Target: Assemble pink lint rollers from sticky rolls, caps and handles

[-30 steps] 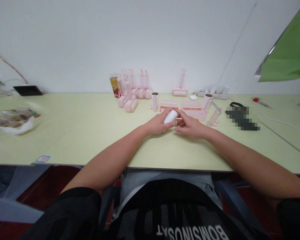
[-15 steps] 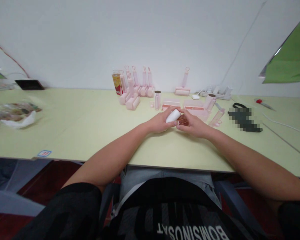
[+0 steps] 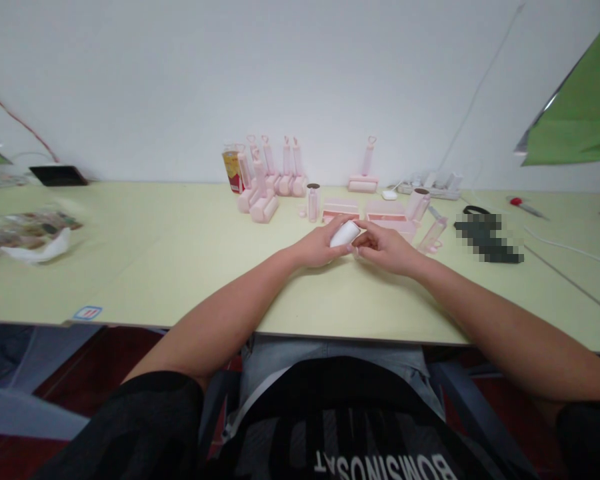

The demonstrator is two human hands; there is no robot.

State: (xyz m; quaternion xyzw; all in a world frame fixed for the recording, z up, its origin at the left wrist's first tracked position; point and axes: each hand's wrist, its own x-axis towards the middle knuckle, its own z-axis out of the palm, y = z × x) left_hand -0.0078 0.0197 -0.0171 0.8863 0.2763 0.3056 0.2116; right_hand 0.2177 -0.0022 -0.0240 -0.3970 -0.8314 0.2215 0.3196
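Observation:
A white lint roller refill roll lies tilted in my left hand, whose fingers and thumb are wrapped round it. At the roll's right end, my right hand has its fingertips curled in, the forefinger at the upper edge and the thumb close to my left thumb. What the right fingers pinch there is partly hidden. Just beyond my hands are open pink roller covers and another pink cover. A roll with a brown core stands upright behind my left hand. A pink folding handle lies right of my right hand.
Several pink lint rollers stand at the back left beside a yellow and red carton. One more roller is by the wall. A power strip, a white case and a blurred dark object are rightward.
My right fingers have shifted slightly at the roll's end. The roll stays in my left hand, and the view has tilted a little.

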